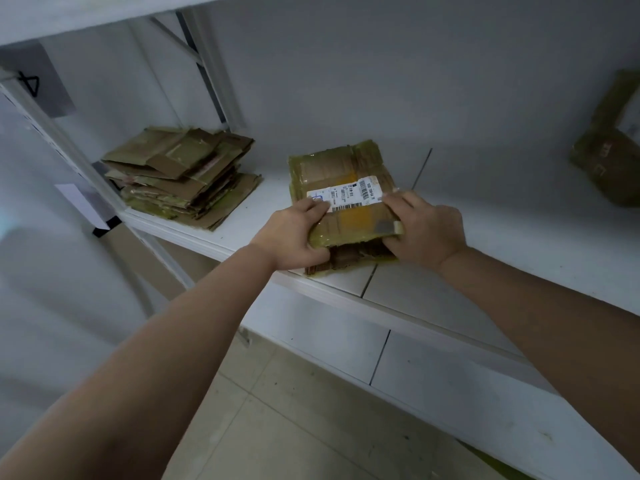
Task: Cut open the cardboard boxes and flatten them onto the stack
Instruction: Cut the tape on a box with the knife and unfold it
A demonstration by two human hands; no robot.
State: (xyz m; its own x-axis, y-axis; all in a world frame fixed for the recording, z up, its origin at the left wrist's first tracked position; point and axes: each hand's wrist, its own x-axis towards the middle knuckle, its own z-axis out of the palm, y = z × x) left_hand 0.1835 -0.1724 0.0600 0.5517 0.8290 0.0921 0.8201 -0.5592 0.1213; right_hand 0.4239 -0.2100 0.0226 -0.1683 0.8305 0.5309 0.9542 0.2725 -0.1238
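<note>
Gripped at its near corners by left hand (294, 233) and right hand (424, 230), flattened box (343, 188) well right of stack (183, 178), left hand nearer.

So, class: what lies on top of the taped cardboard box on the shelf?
On the box lies a white shipping label with barcodes. The left hand and right hand grip its near edge, fingers covering both label ends. What is inside cannot be seen.

White shelf (485, 216) bears stack (181, 176), box (341, 188), perhaps another (609, 150).
</note>
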